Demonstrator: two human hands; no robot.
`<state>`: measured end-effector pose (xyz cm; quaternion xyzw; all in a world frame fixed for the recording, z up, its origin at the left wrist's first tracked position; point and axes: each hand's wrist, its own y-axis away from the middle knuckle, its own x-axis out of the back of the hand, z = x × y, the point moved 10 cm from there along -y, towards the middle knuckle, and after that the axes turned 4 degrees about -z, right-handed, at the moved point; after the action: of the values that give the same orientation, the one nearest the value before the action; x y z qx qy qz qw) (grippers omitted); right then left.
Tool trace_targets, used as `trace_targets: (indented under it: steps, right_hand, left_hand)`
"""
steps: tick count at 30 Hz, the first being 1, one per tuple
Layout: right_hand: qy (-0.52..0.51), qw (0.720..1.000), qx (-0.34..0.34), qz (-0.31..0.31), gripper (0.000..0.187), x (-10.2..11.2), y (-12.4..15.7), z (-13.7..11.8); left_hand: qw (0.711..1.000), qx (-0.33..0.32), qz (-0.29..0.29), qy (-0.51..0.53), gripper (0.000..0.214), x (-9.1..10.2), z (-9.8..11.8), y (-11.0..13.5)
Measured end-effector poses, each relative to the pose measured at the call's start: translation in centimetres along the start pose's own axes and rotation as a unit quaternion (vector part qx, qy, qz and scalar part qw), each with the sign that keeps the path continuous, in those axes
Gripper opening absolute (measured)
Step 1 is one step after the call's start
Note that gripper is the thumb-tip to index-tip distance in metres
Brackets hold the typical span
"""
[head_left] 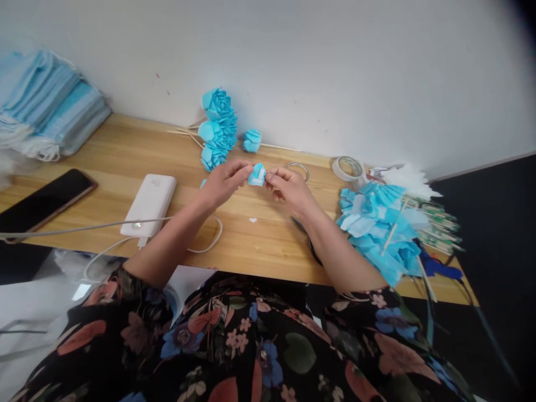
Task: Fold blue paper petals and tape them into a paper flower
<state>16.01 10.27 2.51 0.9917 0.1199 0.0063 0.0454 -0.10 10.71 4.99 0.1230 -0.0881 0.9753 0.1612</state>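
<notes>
My left hand (224,181) and my right hand (288,187) meet over the middle of the wooden table (255,240). Both pinch a small folded blue piece (257,174) between their fingertips, held just above the tabletop. Behind it, near the wall, lie several finished blue flowers on sticks (218,128) and one single blue flower (252,140). Under my right forearm a pair of dark scissors (307,237) is partly hidden.
A white power bank (149,204) with a cable and a dark phone (46,202) lie to the left. A stack of blue face masks (50,109) sits far left. At right are a tape roll (348,167), a heap of blue pieces (379,223) and sticks.
</notes>
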Motion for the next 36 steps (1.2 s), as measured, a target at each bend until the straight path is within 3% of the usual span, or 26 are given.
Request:
trace_targets:
  steps: [5, 10, 13, 15, 19, 21, 24, 31, 36]
  right_hand:
    - [-0.017, 1.000, 0.013, 0.021, 0.028, 0.8, -0.2, 0.4]
    - [0.004, 0.999, 0.024, 0.041, 0.024, 1.5, -0.4, 1.2]
    - [0.049, 0.992, 0.071, 0.095, 0.023, 2.8, 0.3, 0.8]
    - [0.134, 0.969, 0.149, 0.142, 0.023, 3.5, 1.4, -0.8]
    - [0.347, 0.873, 0.312, 0.146, 0.018, 1.2, 3.6, -3.9]
    - [0.407, 0.834, 0.348, 0.136, 0.019, 0.0, 4.0, -4.1]
    - [0.449, 0.807, 0.356, 0.141, 0.020, -0.6, 4.1, -3.7]
    - [0.454, 0.808, 0.347, 0.148, 0.016, -0.5, 4.2, -3.1]
    - [0.434, 0.839, 0.300, 0.132, 0.018, -0.3, 3.6, -2.6]
  left_hand:
    - [0.993, 0.090, -0.054, 0.057, 0.026, -2.1, -1.6, -0.9]
    - [0.990, 0.110, -0.042, 0.077, 0.014, -2.7, -2.2, -1.5]
    - [0.990, 0.119, -0.016, 0.080, 0.011, -2.6, -3.0, -1.7]
    - [0.990, 0.113, 0.001, 0.088, 0.010, -2.5, -3.4, -1.7]
    - [0.990, 0.101, 0.011, 0.102, 0.011, -2.7, -3.7, -1.4]
    - [0.989, 0.099, 0.004, 0.107, 0.012, -3.0, -3.5, -1.2]
    - [0.989, 0.094, -0.002, 0.113, 0.013, -3.2, -3.3, -1.1]
    - [0.992, 0.079, -0.007, 0.097, 0.013, -3.2, -3.7, -0.9]
    - [0.997, 0.053, -0.003, 0.060, 0.013, -3.1, -3.1, -0.9]
